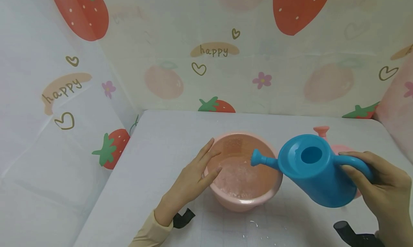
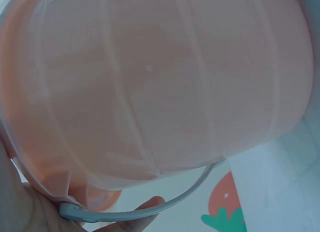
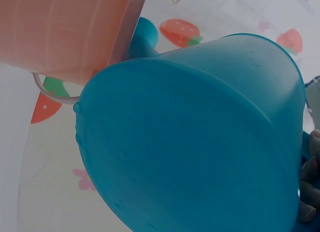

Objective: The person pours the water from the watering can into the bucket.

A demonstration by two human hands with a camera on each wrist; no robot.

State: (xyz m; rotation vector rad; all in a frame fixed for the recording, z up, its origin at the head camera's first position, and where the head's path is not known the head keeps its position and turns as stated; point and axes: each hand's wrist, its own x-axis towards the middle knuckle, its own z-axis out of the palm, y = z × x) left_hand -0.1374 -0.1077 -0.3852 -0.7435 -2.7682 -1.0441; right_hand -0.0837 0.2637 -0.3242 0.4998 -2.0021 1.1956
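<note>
A pink bucket (image 1: 244,202) stands on the table with water (image 1: 238,177) rippling inside. My left hand (image 1: 190,180) rests at its left rim, fingers fairly straight and spread, thumb reaching over the edge. Up close, the left wrist view shows the bucket's ribbed side and its pale grey carrying handle (image 2: 120,215) near the hand. My right hand (image 1: 384,184) grips the handle of a blue watering can (image 1: 322,184). The can is tilted, its spout (image 1: 266,161) pointing left over the bucket's opening. Its broad base (image 3: 190,152) fills much of the right wrist view, wet with drops.
Behind the blue can stands a pink object with a flared spout (image 1: 321,131), mostly hidden. Water drops lie on the white tabletop (image 1: 226,229) at the front. A strawberry-printed sheet (image 1: 216,85) hangs along the back and sides.
</note>
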